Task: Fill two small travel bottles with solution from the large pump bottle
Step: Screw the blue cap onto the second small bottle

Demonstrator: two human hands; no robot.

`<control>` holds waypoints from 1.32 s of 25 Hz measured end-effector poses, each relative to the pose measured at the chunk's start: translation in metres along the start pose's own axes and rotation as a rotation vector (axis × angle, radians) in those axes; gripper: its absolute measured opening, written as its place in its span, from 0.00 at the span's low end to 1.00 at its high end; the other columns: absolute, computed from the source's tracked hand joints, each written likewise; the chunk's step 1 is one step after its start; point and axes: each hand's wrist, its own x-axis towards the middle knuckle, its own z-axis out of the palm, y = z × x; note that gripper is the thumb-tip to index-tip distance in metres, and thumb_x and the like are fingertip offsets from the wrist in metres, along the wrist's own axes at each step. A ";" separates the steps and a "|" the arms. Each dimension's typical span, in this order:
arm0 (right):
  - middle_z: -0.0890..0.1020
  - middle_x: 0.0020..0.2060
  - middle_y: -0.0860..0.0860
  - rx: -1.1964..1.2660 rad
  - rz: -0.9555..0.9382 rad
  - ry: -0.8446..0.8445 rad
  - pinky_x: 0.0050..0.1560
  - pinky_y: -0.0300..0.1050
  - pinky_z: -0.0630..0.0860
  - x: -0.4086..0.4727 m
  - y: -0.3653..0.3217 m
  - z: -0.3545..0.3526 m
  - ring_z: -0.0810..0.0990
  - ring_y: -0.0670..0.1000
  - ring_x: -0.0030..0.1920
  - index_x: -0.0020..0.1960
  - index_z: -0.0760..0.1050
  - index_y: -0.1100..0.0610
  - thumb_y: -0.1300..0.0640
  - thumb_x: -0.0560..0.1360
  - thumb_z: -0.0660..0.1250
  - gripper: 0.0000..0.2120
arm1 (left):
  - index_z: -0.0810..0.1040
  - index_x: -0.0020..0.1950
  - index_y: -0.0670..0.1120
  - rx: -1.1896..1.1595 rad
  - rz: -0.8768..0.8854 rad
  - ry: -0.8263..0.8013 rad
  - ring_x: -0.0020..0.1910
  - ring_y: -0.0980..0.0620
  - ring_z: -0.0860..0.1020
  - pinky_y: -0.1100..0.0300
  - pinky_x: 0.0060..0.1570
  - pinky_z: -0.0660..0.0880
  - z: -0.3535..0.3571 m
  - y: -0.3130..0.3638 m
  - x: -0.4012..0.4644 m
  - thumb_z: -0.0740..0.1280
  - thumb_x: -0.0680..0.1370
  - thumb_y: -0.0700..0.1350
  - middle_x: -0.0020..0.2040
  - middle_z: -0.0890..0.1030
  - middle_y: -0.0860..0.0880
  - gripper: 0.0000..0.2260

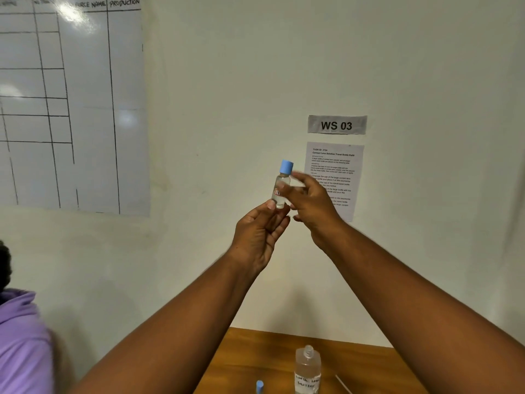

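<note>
Between both hands' fingers (279, 220), capped travel bottle (281, 189) stands upright.

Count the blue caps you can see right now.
2. One blue cap sits on the small bottle held up in both hands; another shows at the table's bottom edge. More may be out of frame.

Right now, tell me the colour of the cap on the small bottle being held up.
Light blue cap on the small bottle, clearest in the head view.

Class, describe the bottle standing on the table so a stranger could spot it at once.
Find the wooden table at the bottom edge. On it stands a clear bottle with a handwritten label. Unlike the blue-capped small bottle held up in the hands, its threaded neck is uncapped.
</note>
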 end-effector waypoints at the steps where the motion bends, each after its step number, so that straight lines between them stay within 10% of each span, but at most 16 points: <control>1: 0.81 0.51 0.44 0.002 -0.013 -0.008 0.48 0.44 0.77 0.003 -0.002 0.000 0.79 0.46 0.49 0.70 0.71 0.44 0.43 0.76 0.69 0.24 | 0.80 0.60 0.37 -0.017 -0.007 0.011 0.52 0.46 0.87 0.54 0.52 0.84 -0.002 0.000 0.000 0.69 0.80 0.40 0.51 0.86 0.39 0.11; 5: 0.83 0.58 0.46 -0.007 -0.095 -0.060 0.50 0.47 0.78 0.024 -0.017 -0.003 0.81 0.52 0.55 0.66 0.76 0.40 0.50 0.81 0.62 0.15 | 0.78 0.63 0.36 -0.038 -0.021 0.031 0.52 0.46 0.86 0.55 0.50 0.84 -0.009 0.002 -0.001 0.69 0.80 0.40 0.52 0.86 0.38 0.13; 11: 0.84 0.41 0.45 -0.159 -0.211 -0.068 0.42 0.41 0.76 0.037 -0.027 0.002 0.80 0.44 0.42 0.51 0.81 0.51 0.51 0.76 0.71 0.05 | 0.79 0.60 0.38 -0.040 -0.023 0.057 0.51 0.46 0.87 0.53 0.52 0.84 -0.017 0.007 -0.003 0.68 0.81 0.39 0.51 0.87 0.39 0.09; 33: 0.79 0.39 0.50 -0.223 -0.271 0.039 0.40 0.39 0.74 0.039 -0.021 -0.002 0.75 0.44 0.37 0.55 0.79 0.51 0.53 0.75 0.71 0.09 | 0.78 0.62 0.38 -0.029 -0.036 0.039 0.51 0.46 0.87 0.55 0.47 0.84 -0.009 0.000 -0.006 0.67 0.81 0.39 0.53 0.86 0.39 0.10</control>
